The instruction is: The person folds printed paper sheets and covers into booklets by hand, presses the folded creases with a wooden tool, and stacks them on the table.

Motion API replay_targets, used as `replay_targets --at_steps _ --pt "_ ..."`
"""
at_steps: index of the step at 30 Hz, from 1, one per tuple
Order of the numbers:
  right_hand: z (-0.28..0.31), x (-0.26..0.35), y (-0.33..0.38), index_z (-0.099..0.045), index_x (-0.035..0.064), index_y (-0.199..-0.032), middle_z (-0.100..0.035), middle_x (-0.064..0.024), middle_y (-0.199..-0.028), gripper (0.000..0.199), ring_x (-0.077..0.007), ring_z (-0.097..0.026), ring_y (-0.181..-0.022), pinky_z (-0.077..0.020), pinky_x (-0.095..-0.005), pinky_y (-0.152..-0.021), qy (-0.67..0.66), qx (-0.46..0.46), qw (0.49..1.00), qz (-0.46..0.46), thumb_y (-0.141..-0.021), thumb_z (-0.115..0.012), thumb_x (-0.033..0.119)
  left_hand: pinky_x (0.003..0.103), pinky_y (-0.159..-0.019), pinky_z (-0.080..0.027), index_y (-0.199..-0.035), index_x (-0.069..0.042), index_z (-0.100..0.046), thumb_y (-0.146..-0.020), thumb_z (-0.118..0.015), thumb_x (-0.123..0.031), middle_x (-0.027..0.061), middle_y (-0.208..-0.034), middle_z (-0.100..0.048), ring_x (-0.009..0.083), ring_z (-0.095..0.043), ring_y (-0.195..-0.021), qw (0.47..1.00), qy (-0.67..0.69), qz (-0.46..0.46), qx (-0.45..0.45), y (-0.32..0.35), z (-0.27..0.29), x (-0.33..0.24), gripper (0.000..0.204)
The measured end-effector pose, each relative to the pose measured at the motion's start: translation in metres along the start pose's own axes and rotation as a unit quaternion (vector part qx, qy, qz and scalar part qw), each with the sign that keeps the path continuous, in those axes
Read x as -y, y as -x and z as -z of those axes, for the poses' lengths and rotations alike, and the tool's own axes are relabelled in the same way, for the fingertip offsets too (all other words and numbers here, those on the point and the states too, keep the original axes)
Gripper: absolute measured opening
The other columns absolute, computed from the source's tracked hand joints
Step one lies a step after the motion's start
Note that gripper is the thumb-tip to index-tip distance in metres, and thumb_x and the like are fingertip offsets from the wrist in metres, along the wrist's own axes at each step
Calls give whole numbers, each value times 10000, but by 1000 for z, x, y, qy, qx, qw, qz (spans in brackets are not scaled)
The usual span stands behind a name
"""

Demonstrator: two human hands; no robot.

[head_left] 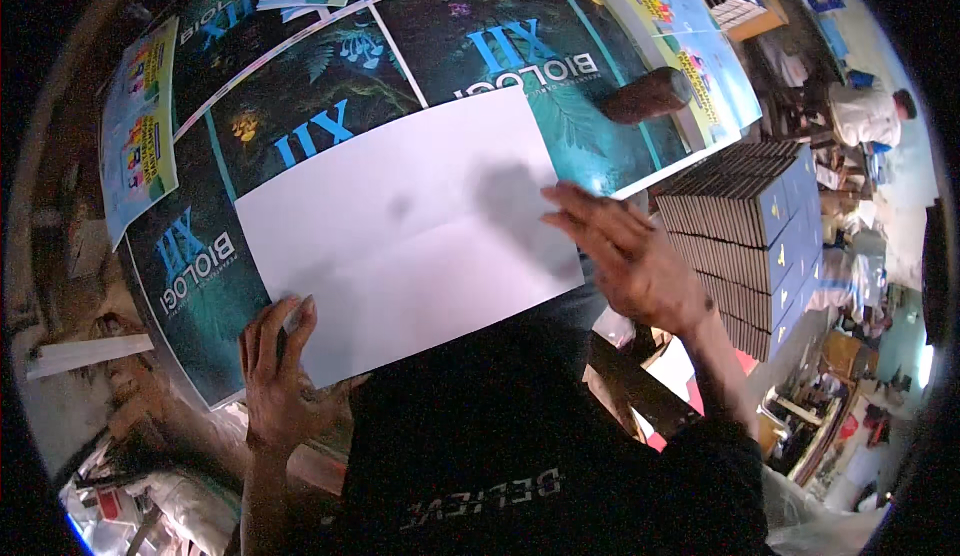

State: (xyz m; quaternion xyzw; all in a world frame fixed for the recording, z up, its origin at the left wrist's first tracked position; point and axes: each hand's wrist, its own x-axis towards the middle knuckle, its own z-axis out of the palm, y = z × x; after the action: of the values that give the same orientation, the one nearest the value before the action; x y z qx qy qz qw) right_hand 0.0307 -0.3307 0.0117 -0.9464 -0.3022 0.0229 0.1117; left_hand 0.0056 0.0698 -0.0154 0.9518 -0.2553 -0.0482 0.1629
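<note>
Pressing: left hand (283, 376) flat on the near-left corner of the white sheet (410, 231), fingers spread, gripping nothing.
Right hand (630, 256): open, fingers extended, resting on the sheet's right edge; no grasp.
Sheet: large rectangle of smooth matte white paper, faint fold line across its middle, lying slightly askew in front of the person.
Beneath: glossy printed cover sheets (300, 126), dark teal with leaf pattern and blue lettering, overlapping across the worktable.
Edges: light blue and yellow printed sheets (140, 126) at left and top right.
Right: book stack (760, 246), blue covers, dense ribbed spines, just beside the table.
Room: cluttered workshop; another person (865, 111) seated far right.
</note>
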Motion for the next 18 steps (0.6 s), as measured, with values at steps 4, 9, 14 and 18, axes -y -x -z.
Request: replay_targets --at_steps 4,9,14,18 --pt "-25 -7 5 -537 30 -1325 -436 -116 -1477 550 -275 -464 -1338 -401 -428 -1087 19 28 998 43 -780 -596 -12 518 -1013 -371 -1375 -86 -501 -687 -829 -418 166 -1398 -429 376 -445 -1243 1000 14 6 -4 3 1 3 831" --pt "-36 -15 6 -464 92 -1402 -370 -112 -1530 585 -291 -400 -1387 -359 -449 -1114 37 52 997 53 -822 -540 108 527 -1062 -342 -1424 -165 -475 -691 -826 -287 165 -1413 -414 397 -424 -1280 999 24 26 17 12 -6 11 822" --pt "-45 -26 3 -513 113 -1363 -429 -84 -1497 589 -277 -438 -1363 -401 -445 -1079 2 -6 998 61 -778 -563 78 523 -1042 -378 -1390 -169 -525 -683 -821 -257 152 -1419 -418 391 -446 -1268 999 28 11 -19 11 -9 17 772" --pt "-37 -29 -8 -601 37 -1189 -560 -133 -1346 465 -313 -581 -1207 -510 -433 -948 -4 -22 995 99 -732 -676 4 494 -1007 -426 -1372 -140 -539 -681 -822 -265 141 -1387 -466 373 -507 -1217 999 44 2 -8 5 0 23 758"
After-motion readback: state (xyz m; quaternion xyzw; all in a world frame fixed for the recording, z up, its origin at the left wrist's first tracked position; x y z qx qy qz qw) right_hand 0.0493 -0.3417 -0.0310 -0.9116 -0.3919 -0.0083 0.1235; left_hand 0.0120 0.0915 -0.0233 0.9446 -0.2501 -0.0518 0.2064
